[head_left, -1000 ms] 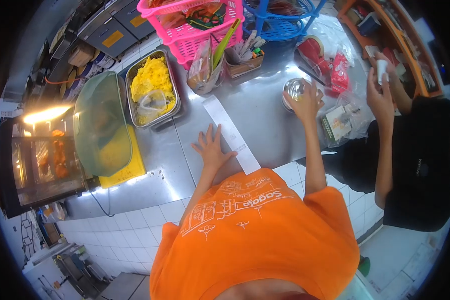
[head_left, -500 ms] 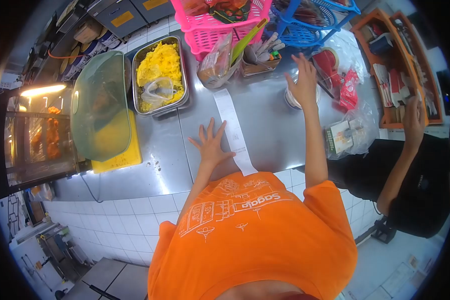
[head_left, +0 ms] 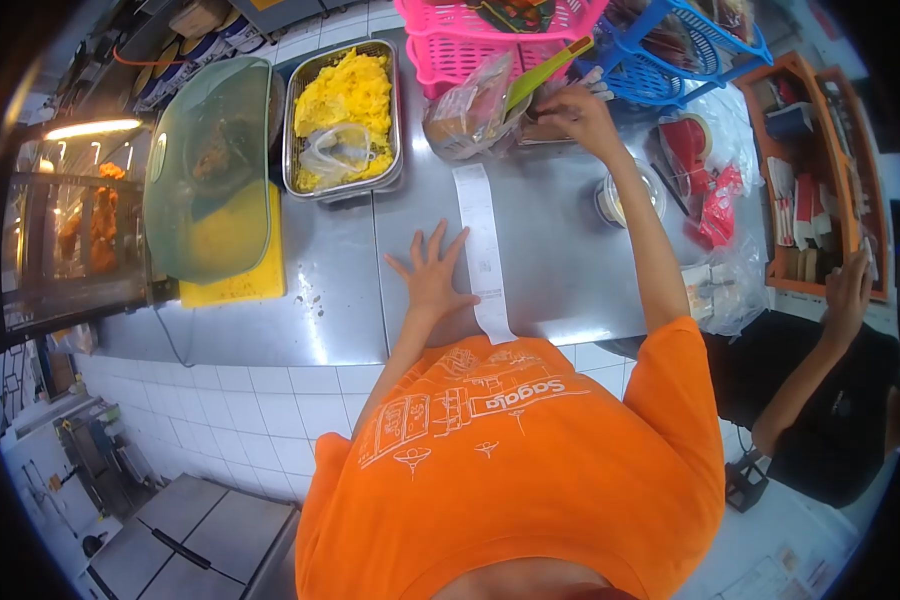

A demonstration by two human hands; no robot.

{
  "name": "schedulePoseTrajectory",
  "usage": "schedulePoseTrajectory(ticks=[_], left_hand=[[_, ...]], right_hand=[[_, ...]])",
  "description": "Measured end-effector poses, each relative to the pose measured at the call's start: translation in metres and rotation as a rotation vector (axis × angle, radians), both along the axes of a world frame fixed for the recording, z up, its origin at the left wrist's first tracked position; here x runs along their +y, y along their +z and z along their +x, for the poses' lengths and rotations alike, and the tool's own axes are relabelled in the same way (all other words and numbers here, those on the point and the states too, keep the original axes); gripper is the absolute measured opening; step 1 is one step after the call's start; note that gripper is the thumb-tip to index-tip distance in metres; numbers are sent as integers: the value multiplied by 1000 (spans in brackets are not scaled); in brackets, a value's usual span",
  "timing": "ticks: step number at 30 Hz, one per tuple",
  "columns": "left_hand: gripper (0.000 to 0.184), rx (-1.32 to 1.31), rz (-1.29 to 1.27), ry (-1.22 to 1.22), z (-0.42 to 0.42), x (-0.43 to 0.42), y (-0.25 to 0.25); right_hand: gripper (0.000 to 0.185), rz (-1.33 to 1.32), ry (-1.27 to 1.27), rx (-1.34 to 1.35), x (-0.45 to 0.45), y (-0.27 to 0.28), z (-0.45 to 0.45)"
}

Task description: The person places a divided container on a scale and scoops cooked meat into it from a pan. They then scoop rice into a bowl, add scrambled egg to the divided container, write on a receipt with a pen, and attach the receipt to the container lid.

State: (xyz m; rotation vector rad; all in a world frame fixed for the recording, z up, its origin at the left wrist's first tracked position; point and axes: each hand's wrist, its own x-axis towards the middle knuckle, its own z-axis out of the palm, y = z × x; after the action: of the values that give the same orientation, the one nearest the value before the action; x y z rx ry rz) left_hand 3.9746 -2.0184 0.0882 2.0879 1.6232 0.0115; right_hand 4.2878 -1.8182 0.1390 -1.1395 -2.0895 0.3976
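Observation:
My left hand (head_left: 433, 275) lies on the steel counter with its fingers spread, its thumb by the edge of a long white paper strip (head_left: 482, 250). Over the small pen box (head_left: 545, 130), beside a plastic-wrapped pack (head_left: 465, 112) with a green-handled tool (head_left: 548, 72), is my right hand (head_left: 578, 115). Its fingers are bent together, and whatever is between them is too small to make out. A round container (head_left: 610, 203) stands on the counter, partly behind my right forearm.
Left: a steel tray of yellow food (head_left: 344, 100), a green cover (head_left: 210, 170) and a yellow board (head_left: 240, 270). Behind are pink (head_left: 450, 58) and blue baskets (head_left: 650, 75). At right, a co-worker's hand (head_left: 847, 290) is near an orange shelf (head_left: 770, 170).
My right hand has moved from the round container left and back to the pen box, and its fingers have drawn together. My left hand stays flat. The co-worker's hand has moved lower right.

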Motion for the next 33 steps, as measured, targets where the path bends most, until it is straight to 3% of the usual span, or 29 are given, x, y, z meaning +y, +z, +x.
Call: schedulePoseTrajectory(ticks=[4,8,12,14,17,19,21,23,25,27,30,31,33], left_hand=[[127,-9,-21,37,1,3,-6],[130,14,-47,32,4,10,4],[128,22,-55,11,4,11,6],[126,0,-61,-1,3,11,5],[125,-15,-88,-28,0,8,4],[126,-9,-136,-44,2,9,2],[129,19,-215,-66,2,10,1],[131,-10,-209,-50,2,13,-2],[133,-20,-212,-42,3,13,-3],[135,-9,-215,-44,4,16,-2],[137,-13,-230,-38,4,17,-2],[138,-26,-225,-34,4,17,-2],[138,-51,-214,-24,4,17,-2]], right_hand=[[17,58,-186,119,-11,20,-7],[13,-172,-79,653,-32,49,-12],[12,14,-133,913,-81,99,-22],[8,47,68,1219,-105,105,-28],[6,-153,65,1425,-142,94,-46],[10,-397,-218,1404,-165,66,-61],[19,-631,-503,1011,-186,29,-74],[38,-837,-378,1088,-195,-3,-76],[50,-670,-535,901,-197,-25,-96],[69,-672,-689,913,-194,-30,-118],[75,-802,-617,1192,-206,-58,-121],[49,-786,-592,1321,-207,-66,-128],[24,-739,-605,1255,-203,-66,-150]])
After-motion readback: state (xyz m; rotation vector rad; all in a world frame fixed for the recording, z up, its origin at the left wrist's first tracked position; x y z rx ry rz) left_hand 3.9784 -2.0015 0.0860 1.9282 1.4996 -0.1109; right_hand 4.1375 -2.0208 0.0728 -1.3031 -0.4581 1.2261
